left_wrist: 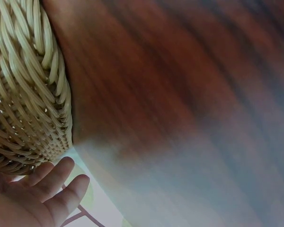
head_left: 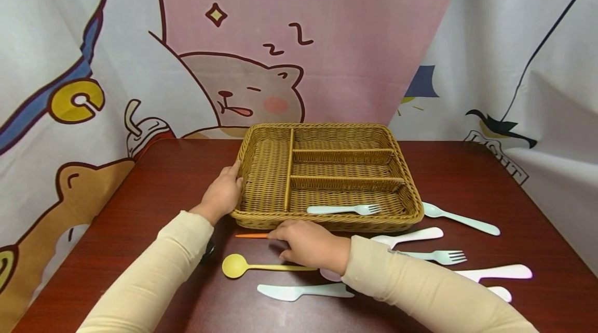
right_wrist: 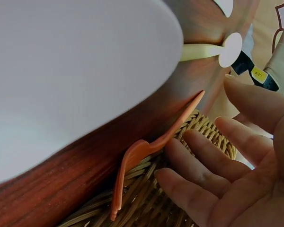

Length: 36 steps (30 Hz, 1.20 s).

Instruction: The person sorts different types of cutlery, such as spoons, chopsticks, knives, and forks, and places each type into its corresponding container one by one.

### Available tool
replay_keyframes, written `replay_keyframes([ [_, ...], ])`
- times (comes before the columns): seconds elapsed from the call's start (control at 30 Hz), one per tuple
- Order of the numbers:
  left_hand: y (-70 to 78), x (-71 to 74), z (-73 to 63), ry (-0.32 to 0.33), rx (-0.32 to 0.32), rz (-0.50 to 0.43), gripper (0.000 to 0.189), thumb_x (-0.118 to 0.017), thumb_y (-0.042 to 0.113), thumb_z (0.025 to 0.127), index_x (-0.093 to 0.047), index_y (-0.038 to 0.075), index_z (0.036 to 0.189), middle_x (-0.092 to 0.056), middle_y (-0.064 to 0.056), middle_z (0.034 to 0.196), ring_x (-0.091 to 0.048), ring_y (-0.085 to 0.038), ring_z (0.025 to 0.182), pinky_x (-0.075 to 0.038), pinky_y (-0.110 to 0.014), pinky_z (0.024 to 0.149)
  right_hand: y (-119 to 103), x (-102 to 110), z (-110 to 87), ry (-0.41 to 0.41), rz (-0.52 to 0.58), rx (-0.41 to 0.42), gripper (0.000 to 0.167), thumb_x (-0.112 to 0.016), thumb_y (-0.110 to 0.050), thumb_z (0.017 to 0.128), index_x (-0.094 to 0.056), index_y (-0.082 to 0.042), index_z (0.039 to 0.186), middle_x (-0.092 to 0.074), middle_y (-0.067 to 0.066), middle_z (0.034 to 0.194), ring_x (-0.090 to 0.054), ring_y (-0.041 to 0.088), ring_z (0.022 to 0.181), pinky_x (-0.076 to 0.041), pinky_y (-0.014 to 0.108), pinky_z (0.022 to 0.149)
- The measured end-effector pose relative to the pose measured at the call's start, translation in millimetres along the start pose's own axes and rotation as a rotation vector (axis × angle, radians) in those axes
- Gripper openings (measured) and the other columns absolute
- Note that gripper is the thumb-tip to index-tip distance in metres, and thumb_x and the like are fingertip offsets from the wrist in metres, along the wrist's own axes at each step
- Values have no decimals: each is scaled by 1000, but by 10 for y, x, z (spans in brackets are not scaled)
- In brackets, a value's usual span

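Observation:
My left hand (head_left: 222, 192) rests against the left side of a brown wicker basket (head_left: 327, 221) with dividers. In the left wrist view, its fingers (left_wrist: 57, 182) extend loosely beside the woven wall. A pale green fork (head_left: 343, 209) lies in the basket's front compartment. Just in front of the basket, my right hand (head_left: 308, 243) hovers over an orange fork (head_left: 252, 236), which it partly hides. The right wrist view shows the fork lying beside the basket wall, with the spread, slightly bent fingers (right_wrist: 199, 165) close by and not closed round it.
Nearer me lie a yellow spoon (head_left: 235, 266) and a pale green knife (head_left: 299, 291). To the right are a pale green spoon (head_left: 467, 221), a white utensil (head_left: 416, 236), another green fork (head_left: 444, 256) and a white knife (head_left: 504, 271). A patterned curtain (head_left: 336, 37) hangs behind the table.

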<state>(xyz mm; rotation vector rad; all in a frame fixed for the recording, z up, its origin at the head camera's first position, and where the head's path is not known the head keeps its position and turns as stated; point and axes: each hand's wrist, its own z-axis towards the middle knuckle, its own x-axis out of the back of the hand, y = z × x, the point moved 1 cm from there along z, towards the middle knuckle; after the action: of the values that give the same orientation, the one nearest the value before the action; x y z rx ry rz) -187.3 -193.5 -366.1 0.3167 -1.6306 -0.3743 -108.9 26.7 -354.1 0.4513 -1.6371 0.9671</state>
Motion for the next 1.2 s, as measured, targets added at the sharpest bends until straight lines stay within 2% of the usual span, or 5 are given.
replay_keyframes([
  [0.2,3,2,7,8,-6,7,55,-34,19,106,-16,2,154,-28,-25,152,-41,-40,132,-37,-51,106,1,-1,19,-7,-13,2,39,-75,-11,83,-69,-11,121,-68,2,117,-61,15,110,-50,29,92],
  [0.57,12,-1,4,9,-12,15,54,-34,17,106,-16,1,154,-28,-26,151,-43,-40,130,-38,-51,104,-6,-31,23,-28,-57,-28,36,-75,-3,79,-72,-13,114,-69,2,101,-64,15,96,-54,29,76],
  [0.77,14,4,4,14,-10,17,54,-34,17,105,-17,0,154,-29,-26,151,-42,-40,131,-38,-51,105,1,-60,34,-5,-84,-9,32,-73,1,77,-74,-14,105,-66,0,89,-64,15,87,-52,29,69],
  [0.9,16,5,6,19,-15,18,54,-35,17,105,-18,0,154,-30,-26,150,-42,-41,130,-38,-51,105,9,-86,50,0,-96,-15,30,-71,3,78,-75,-15,102,-65,-1,87,-64,13,87,-52,28,69],
  [1.2,14,4,5,4,-3,12,55,-34,18,106,-16,1,154,-28,-25,151,-44,-40,129,-39,-51,104,-3,-129,69,-16,-107,-57,33,-61,6,87,-75,-17,107,-69,0,99,-65,14,96,-54,28,77],
])
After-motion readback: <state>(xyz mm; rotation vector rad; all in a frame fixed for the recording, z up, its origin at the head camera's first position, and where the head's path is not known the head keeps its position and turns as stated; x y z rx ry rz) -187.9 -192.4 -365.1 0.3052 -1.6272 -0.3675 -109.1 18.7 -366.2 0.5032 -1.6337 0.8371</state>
